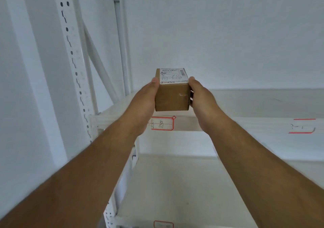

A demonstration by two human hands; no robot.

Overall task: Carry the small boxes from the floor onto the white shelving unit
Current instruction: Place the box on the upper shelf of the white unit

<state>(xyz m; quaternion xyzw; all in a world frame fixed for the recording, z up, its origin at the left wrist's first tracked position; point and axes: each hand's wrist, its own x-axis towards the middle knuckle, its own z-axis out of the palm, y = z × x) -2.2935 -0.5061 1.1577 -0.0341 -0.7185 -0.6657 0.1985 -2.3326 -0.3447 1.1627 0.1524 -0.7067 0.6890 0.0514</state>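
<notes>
A small brown cardboard box (172, 94) with a white shipping label on its top is held between both hands at the front edge of a shelf board (245, 103) of the white shelving unit. My left hand (145, 101) presses its left side and my right hand (201, 99) presses its right side. The box's bottom edge is level with the shelf's front lip; whether it rests on the board I cannot tell. Both arms stretch forward and up.
A red-bordered handwritten tag (162, 123) sticks on the shelf's front beam just under the box, and a second tag (301, 126) sits further right. A perforated white upright post (73, 61) stands at the left. A lower shelf board (175, 184) lies below, with another tag (163, 224) at its front.
</notes>
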